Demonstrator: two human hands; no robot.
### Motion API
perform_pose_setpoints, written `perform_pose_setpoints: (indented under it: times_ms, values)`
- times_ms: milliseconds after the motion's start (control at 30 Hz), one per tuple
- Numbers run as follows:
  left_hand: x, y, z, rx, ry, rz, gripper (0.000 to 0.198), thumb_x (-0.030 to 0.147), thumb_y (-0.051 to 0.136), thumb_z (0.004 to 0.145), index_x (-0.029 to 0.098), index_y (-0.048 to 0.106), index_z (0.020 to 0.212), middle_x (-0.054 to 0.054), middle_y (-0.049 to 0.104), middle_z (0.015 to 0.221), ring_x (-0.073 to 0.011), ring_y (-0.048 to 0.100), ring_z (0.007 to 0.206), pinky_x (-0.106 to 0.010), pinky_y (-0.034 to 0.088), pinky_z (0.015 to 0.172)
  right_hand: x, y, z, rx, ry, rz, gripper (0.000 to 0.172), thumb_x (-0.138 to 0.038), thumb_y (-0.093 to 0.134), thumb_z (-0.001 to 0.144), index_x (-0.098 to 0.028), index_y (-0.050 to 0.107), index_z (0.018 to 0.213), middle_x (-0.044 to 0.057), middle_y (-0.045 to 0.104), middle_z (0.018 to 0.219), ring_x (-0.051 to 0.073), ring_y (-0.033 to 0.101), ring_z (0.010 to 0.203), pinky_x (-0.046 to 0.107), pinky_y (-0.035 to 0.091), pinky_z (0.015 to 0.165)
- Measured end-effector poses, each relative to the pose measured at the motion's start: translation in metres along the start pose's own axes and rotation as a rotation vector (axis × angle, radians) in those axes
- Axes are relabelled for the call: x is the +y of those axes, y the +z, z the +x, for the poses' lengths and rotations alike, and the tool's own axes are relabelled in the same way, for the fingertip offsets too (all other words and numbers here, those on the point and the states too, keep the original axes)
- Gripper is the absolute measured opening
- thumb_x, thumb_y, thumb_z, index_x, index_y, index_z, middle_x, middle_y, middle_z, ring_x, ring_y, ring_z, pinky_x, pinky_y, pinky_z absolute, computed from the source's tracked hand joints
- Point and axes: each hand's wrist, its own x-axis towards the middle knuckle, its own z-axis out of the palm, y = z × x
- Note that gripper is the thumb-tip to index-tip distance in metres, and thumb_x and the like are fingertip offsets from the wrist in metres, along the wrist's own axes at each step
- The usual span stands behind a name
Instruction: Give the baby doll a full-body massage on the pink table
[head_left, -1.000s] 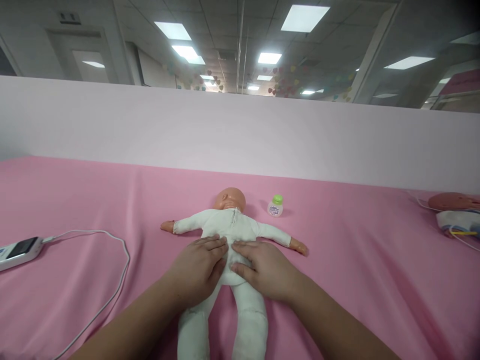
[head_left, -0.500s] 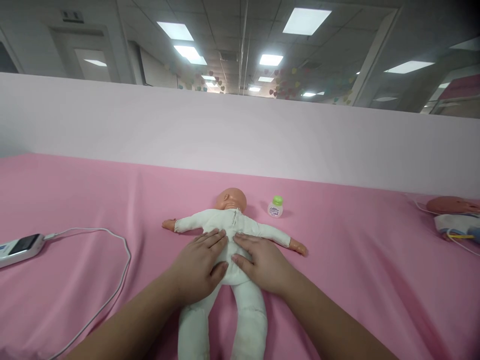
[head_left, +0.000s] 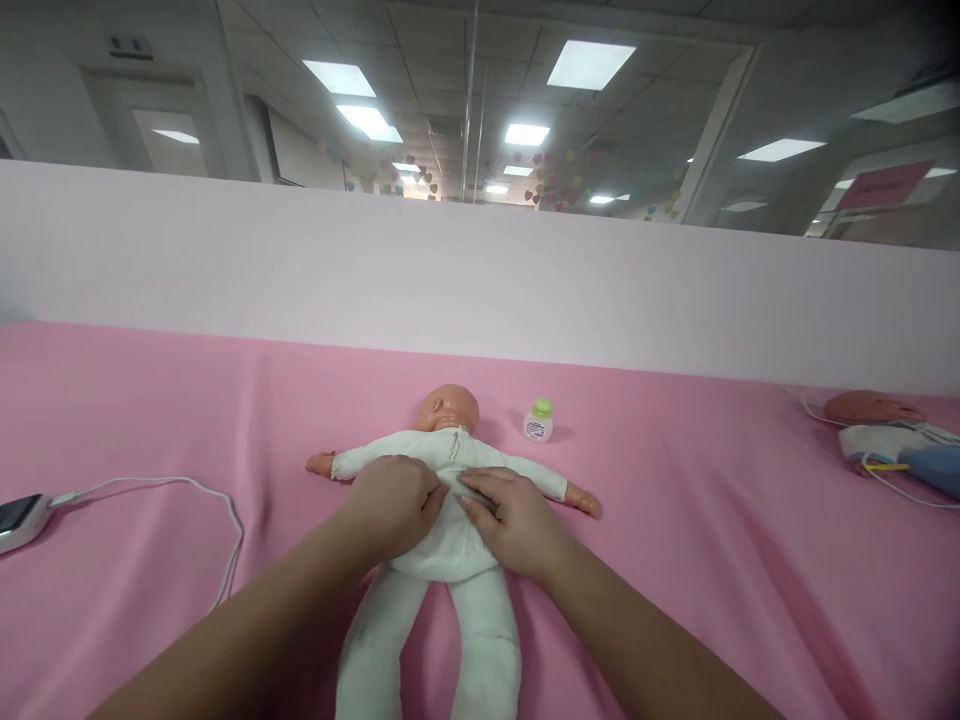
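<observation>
A baby doll (head_left: 454,550) with a white cloth body lies stretched out on a pink cloth, its bald head at the far end and its arms spread. The head is turned to one side. My left hand (head_left: 394,505) is closed on the left side of the doll's torso, thumb against the bent index finger. Across from it, my right hand (head_left: 517,520) grips the torso's cloth between thumb and curled fingers. Both sets of fingertips meet the doll near its midline and are partly hidden. A small clear bottle (head_left: 538,422) with a green cap stands right of the doll's head.
The pink cloth (head_left: 660,480) has soft folds. At the left edge is a white handheld device (head_left: 26,520) with a dark screen and a white cable (head_left: 236,530). A second doll (head_left: 874,407) lies far right with tubing. A low white wall (head_left: 480,280) borders the back.
Both hands were lying flat on the doll's torso. Now their fingers have curled and closed on its cloth, the left hand more tightly. The view has shifted slightly.
</observation>
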Motion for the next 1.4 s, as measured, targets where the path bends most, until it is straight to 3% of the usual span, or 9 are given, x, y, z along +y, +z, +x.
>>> perform_pose_setpoints:
  times_ms: [133, 233, 433, 600, 733, 833, 967, 1133, 1400]
  values:
    - [-0.007, 0.024, -0.003, 0.233, 0.083, -0.02, 0.037, 0.03, 0.045, 0.099, 0.018, 0.08, 0.094, -0.011, 0.08, 0.106, -0.0314, 0.072, 0.103, -0.049, 0.054, 0.096, 0.002, 0.005, 0.001, 0.046, -0.008, -0.075, 0.05, -0.031, 0.065, 0.092, -0.016, 0.066, 0.14, 0.012, 0.065, 0.145, 0.028, 0.057, 0.138, 0.047, 0.044, 0.12]
    - [-0.01, 0.034, -0.005, 0.313, 0.092, 0.0, 0.042, 0.028, 0.048, 0.096, 0.011, 0.074, 0.124, -0.016, 0.072, 0.134, -0.0338, 0.066, 0.125, -0.052, 0.05, 0.109, 0.001, 0.005, 0.002, -0.01, 0.021, -0.095, 0.056, -0.031, 0.063, 0.093, -0.012, 0.06, 0.146, 0.014, 0.058, 0.152, 0.029, 0.051, 0.144, 0.048, 0.04, 0.124]
    - [-0.009, 0.036, -0.003, 0.203, 0.146, -0.008, 0.047, 0.021, 0.049, 0.093, 0.01, 0.071, 0.132, -0.014, 0.07, 0.139, -0.0308, 0.065, 0.13, -0.05, 0.051, 0.112, -0.003, 0.001, 0.003, -0.119, 0.006, -0.086, 0.054, -0.028, 0.056, 0.097, -0.011, 0.058, 0.148, 0.015, 0.059, 0.15, 0.029, 0.053, 0.144, 0.047, 0.04, 0.123]
    - [-0.012, 0.038, -0.002, 0.264, 0.167, 0.012, 0.047, 0.022, 0.051, 0.092, 0.012, 0.071, 0.133, -0.013, 0.069, 0.14, -0.0324, 0.063, 0.132, -0.052, 0.05, 0.114, -0.001, 0.002, 0.002, -0.103, 0.005, -0.098, 0.055, -0.03, 0.056, 0.097, -0.011, 0.058, 0.148, 0.014, 0.057, 0.152, 0.028, 0.051, 0.145, 0.046, 0.039, 0.124]
    - [-0.017, 0.042, -0.001, 0.315, 0.171, 0.023, 0.056, 0.024, 0.052, 0.092, 0.009, 0.061, 0.145, -0.016, 0.055, 0.155, -0.0356, 0.047, 0.147, -0.055, 0.039, 0.123, 0.002, 0.003, 0.003, -0.071, 0.022, -0.126, 0.067, -0.033, 0.061, 0.094, -0.01, 0.048, 0.155, 0.015, 0.044, 0.162, 0.029, 0.04, 0.153, 0.049, 0.032, 0.128]
    - [-0.017, 0.043, 0.0, 0.228, 0.171, 0.003, 0.061, 0.023, 0.049, 0.092, 0.007, 0.053, 0.151, -0.016, 0.048, 0.16, -0.0344, 0.04, 0.152, -0.055, 0.035, 0.125, 0.003, 0.003, 0.004, -0.118, 0.04, -0.115, 0.076, -0.035, 0.062, 0.093, -0.008, 0.038, 0.16, 0.016, 0.032, 0.168, 0.03, 0.029, 0.158, 0.049, 0.026, 0.13]
    - [-0.016, 0.04, 0.002, 0.115, 0.157, -0.017, 0.06, 0.024, 0.05, 0.093, 0.009, 0.055, 0.15, -0.015, 0.052, 0.157, -0.0333, 0.043, 0.15, -0.054, 0.035, 0.125, 0.003, 0.002, 0.006, -0.192, 0.044, -0.086, 0.073, -0.034, 0.059, 0.095, -0.01, 0.039, 0.16, 0.016, 0.034, 0.167, 0.029, 0.029, 0.158, 0.048, 0.025, 0.13]
    - [-0.014, 0.036, 0.002, 0.101, 0.147, -0.021, 0.058, 0.025, 0.056, 0.089, 0.012, 0.061, 0.145, -0.016, 0.059, 0.151, -0.0346, 0.051, 0.144, -0.056, 0.038, 0.122, 0.004, -0.002, 0.006, -0.197, 0.042, -0.029, 0.075, -0.035, 0.067, 0.09, -0.016, 0.044, 0.159, 0.014, 0.041, 0.165, 0.029, 0.034, 0.155, 0.049, 0.028, 0.129]
    - [-0.016, 0.042, 0.005, 0.074, 0.165, 0.008, 0.075, 0.02, 0.051, 0.088, 0.012, 0.037, 0.162, -0.014, 0.03, 0.17, -0.0318, 0.023, 0.159, -0.058, 0.022, 0.128, 0.009, 0.006, 0.011, -0.203, 0.049, -0.049, 0.097, -0.031, 0.071, 0.083, -0.011, 0.024, 0.165, 0.015, 0.018, 0.172, 0.03, 0.015, 0.161, 0.052, 0.018, 0.132]
